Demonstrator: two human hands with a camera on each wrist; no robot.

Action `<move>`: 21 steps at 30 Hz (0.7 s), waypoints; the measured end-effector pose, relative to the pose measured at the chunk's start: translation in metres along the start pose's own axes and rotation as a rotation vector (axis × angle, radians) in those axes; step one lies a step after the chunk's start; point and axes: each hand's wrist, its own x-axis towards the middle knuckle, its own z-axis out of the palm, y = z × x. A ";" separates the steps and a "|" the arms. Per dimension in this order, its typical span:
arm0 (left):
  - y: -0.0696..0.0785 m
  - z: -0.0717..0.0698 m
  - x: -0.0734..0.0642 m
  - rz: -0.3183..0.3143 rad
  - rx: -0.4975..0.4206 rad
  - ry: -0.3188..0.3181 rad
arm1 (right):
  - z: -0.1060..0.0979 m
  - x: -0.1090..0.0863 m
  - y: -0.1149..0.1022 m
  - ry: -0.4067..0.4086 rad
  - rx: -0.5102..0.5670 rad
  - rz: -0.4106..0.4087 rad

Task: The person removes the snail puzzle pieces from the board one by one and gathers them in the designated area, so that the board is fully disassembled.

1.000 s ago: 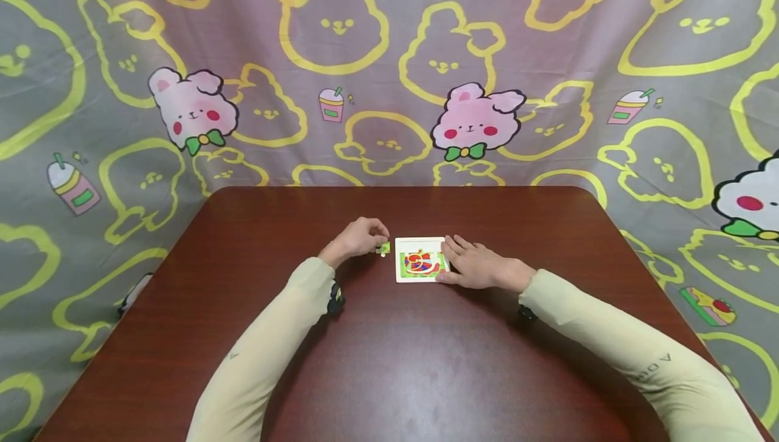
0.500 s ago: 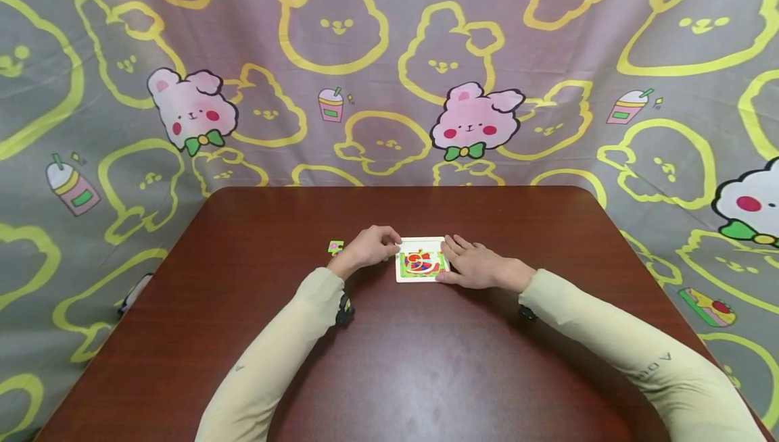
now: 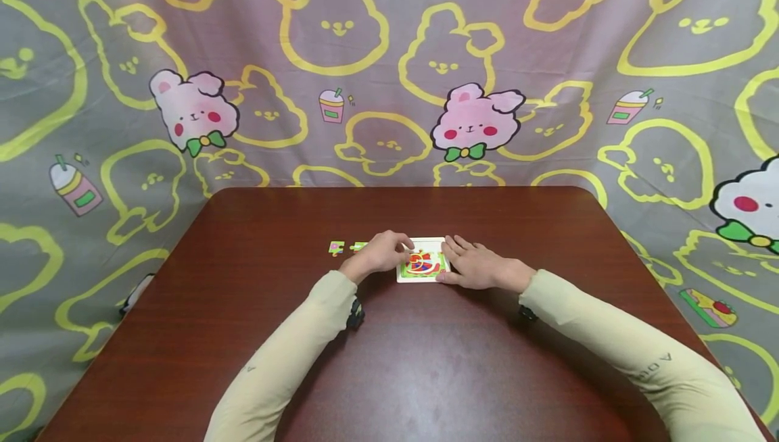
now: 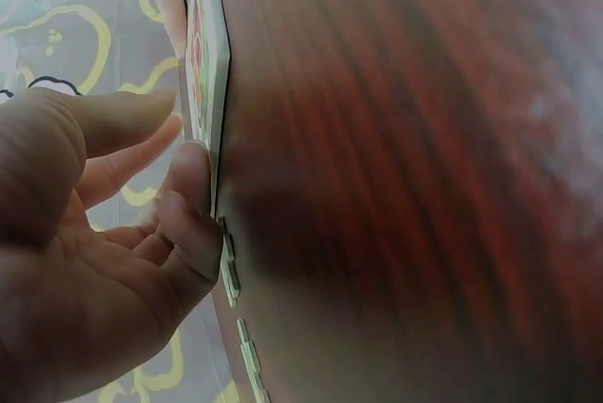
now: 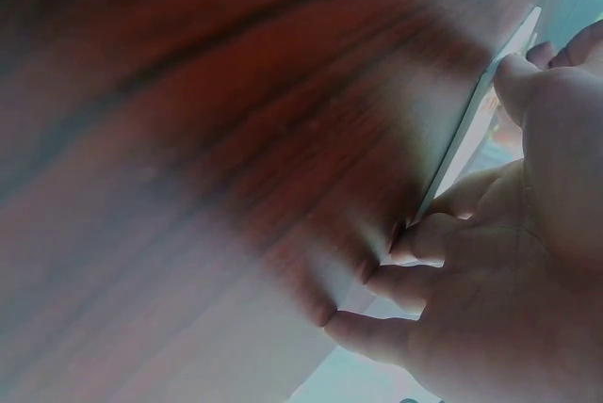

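A small white-framed jigsaw puzzle (image 3: pixel 424 273) lies flat on the table, its red and green picture in the lower part and a pale area along its top. My left hand (image 3: pixel 380 251) hovers over the board's left edge. In the left wrist view its thumb (image 4: pixel 132 122) and index finger are apart with nothing seen between them, while the lower fingers bend beside the board's side. Spread across the board's right edge is my right hand (image 3: pixel 477 265), fingers extended. Two loose jigsaw pieces, one pink and green (image 3: pixel 337 247) and one green and white (image 3: pixel 359 247), lie left of the board.
The brown wooden table (image 3: pixel 414 361) reaches back to a grey curtain (image 3: pixel 377 57) printed with cartoon bears. A dark wrist camera (image 3: pixel 356 313) sits under the left sleeve, another (image 3: pixel 528 312) under the right.
My left hand has moved right, from beside a green piece left of the board to over the board's left edge. Both loose pieces now show behind it. The right hand stays in place.
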 end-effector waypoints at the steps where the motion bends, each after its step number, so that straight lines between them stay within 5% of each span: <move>1: 0.000 0.001 0.001 0.002 0.015 -0.005 | 0.000 0.000 0.000 0.001 -0.001 -0.001; 11: 0.005 0.003 0.003 -0.009 0.089 -0.037 | 0.000 0.000 -0.001 0.004 0.004 -0.005; 21: 0.011 0.007 0.005 -0.020 0.131 -0.005 | 0.002 0.000 0.001 0.002 -0.006 -0.003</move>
